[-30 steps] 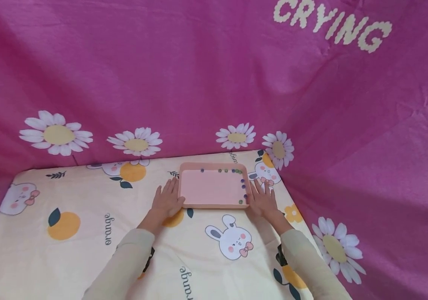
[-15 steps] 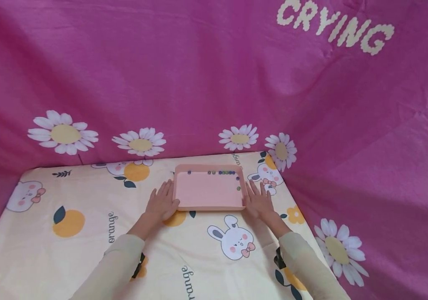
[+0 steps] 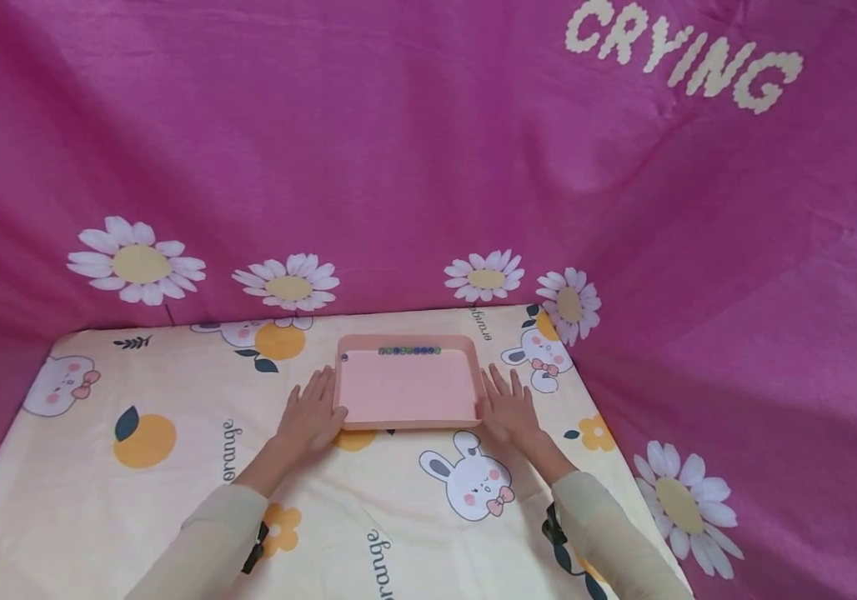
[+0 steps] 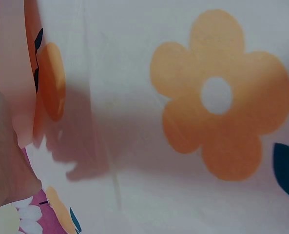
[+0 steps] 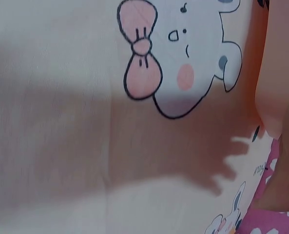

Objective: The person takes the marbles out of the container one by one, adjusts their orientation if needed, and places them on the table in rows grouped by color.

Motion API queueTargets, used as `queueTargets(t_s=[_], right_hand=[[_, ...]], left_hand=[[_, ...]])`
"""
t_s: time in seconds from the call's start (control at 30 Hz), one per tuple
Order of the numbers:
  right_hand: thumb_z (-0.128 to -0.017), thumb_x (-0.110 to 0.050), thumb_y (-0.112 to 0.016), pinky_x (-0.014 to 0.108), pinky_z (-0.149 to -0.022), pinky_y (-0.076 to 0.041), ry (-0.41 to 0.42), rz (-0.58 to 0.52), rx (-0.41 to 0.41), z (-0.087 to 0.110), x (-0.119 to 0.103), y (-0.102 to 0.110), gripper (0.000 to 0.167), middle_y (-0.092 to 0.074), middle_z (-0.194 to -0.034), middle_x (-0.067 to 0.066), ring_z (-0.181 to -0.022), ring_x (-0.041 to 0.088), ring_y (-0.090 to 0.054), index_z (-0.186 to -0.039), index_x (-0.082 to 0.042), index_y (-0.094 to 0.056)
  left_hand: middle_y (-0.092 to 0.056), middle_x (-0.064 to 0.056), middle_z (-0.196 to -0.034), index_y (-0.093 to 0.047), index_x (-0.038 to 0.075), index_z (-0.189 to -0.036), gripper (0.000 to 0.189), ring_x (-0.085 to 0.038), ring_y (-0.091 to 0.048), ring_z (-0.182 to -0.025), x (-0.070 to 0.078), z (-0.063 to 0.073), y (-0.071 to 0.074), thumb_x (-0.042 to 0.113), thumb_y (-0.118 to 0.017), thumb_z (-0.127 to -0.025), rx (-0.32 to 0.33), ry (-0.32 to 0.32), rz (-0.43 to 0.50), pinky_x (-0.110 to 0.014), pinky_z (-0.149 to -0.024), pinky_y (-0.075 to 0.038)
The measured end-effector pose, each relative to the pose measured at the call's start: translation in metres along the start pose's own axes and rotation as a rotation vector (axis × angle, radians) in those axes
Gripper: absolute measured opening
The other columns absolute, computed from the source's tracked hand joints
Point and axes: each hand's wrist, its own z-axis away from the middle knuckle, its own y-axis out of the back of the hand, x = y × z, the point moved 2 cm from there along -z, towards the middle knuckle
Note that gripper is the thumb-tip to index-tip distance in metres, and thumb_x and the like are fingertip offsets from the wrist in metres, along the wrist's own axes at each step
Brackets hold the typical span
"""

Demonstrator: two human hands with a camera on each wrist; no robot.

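Note:
A shallow pink tray [image 3: 466, 408] lies on the patterned cloth near the table's far edge. A row of small dark beads [image 3: 409, 351] sits along its far wall, and one single bead [image 3: 344, 357] rests in the far left corner. My left hand [image 3: 312, 414] lies flat with straight fingers against the tray's left side. My right hand [image 3: 507, 407] lies flat against its right side. In the left wrist view the tray's edge [image 4: 10, 73] runs along the left border beside my hand [image 4: 5, 161]. In the right wrist view the tray's edge [image 5: 280, 68] stands at the right.
The table is covered with a cream cloth [image 3: 173, 467] printed with oranges, rabbits and flowers. A magenta daisy-print curtain [image 3: 398, 150] hangs close behind and wraps the right side. The table's right edge [image 3: 608, 433] lies near my right hand.
The tray has slid left and nearer together with both hands. The beads that were strung along its far and right walls have gathered into one row at the far wall.

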Motion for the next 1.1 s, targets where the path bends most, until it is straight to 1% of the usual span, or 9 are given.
queueTargets(t_s=[0.27,0.47,0.63,0.73,0.9,1.1], right_hand=[[-0.107,-0.04,-0.027,0.067,-0.115,-0.015,0.026,0.003,-0.009,0.005,-0.012,-0.002,0.059,-0.015,-0.165,0.01,-0.148,0.046,-0.007,-0.16,-0.014,-0.022],[-0.108,-0.037,-0.029,0.068,-0.114,-0.017,0.051,-0.003,0.012,0.008,-0.019,-0.006,0.057,-0.016,-0.165,0.011,-0.148,0.047,-0.01,-0.16,-0.013,-0.023],[-0.108,-0.036,-0.031,0.069,-0.113,-0.02,0.073,-0.018,0.042,0.009,-0.025,-0.01,0.057,-0.02,-0.164,0.012,-0.147,0.048,-0.013,-0.159,-0.013,-0.026],[-0.107,-0.036,-0.031,0.068,-0.113,-0.021,0.08,-0.015,0.057,0.012,-0.028,-0.012,0.056,-0.021,-0.164,0.011,-0.147,0.047,-0.014,-0.159,-0.013,-0.027],[-0.107,-0.036,-0.033,0.067,-0.113,-0.022,0.089,-0.005,0.071,0.016,-0.034,-0.015,0.057,-0.023,-0.164,0.012,-0.147,0.047,-0.016,-0.158,-0.012,-0.029],[-0.107,-0.036,-0.035,0.067,-0.113,-0.022,0.094,-0.03,0.073,0.021,-0.04,-0.022,0.058,-0.02,-0.164,0.011,-0.147,0.046,-0.014,-0.159,-0.011,-0.028]], left_hand=[[-0.011,-0.022,-0.164,-0.013,-0.007,-0.156,0.071,-0.039,-0.009,-0.15,-0.009,0.013,0.001,0.034,-0.038,-0.104,0.021,0.011,0.004,-0.06,-0.119,-0.007],[-0.011,-0.023,-0.164,-0.013,-0.008,-0.156,0.07,-0.039,-0.008,-0.15,-0.017,0.021,0.001,0.032,-0.038,-0.103,0.028,0.03,0.025,-0.06,-0.119,-0.006],[-0.011,-0.023,-0.163,-0.013,-0.009,-0.155,0.07,-0.039,-0.008,-0.15,-0.023,0.027,-0.001,0.032,-0.038,-0.103,0.04,0.039,0.022,-0.06,-0.119,-0.005],[-0.011,-0.024,-0.163,-0.013,-0.009,-0.155,0.07,-0.04,-0.009,-0.15,-0.025,0.032,-0.002,0.031,-0.038,-0.103,0.055,0.042,0.024,-0.061,-0.119,-0.005],[-0.01,-0.024,-0.163,-0.013,-0.009,-0.155,0.071,-0.04,-0.008,-0.15,-0.025,0.045,-0.002,0.031,-0.04,-0.103,0.072,0.054,0.039,-0.06,-0.119,-0.003],[-0.01,-0.022,-0.164,-0.012,-0.007,-0.156,0.071,-0.038,-0.007,-0.15,-0.027,0.057,-0.006,0.032,-0.039,-0.104,0.08,0.078,0.049,-0.059,-0.119,-0.002]])
